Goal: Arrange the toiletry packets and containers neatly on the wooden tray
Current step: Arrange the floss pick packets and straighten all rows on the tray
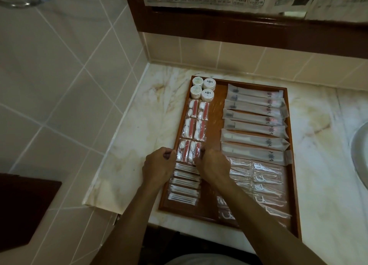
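Observation:
The wooden tray (216, 109) lies on a marble counter. Several white round containers (203, 89) stand in its far left corner. Below them run pairs of red-and-white packets (196, 123). My left hand (159, 165) and my right hand (212, 163) pinch the two sides of the nearest red-and-white pair (188, 151). Cotton swab packets (185, 187) are stacked under my left hand. Long toothbrush packets (254, 125) fill the right side, with clear floss-pick packets (266, 181) below them, partly hidden by my right arm.
The marble counter (139, 137) meets a tiled wall at the left and back. A sink rim (360, 151) shows at the right edge. A dark wooden mirror frame (219, 23) runs above the back tiles. A dark surface (23, 205) sits lower left.

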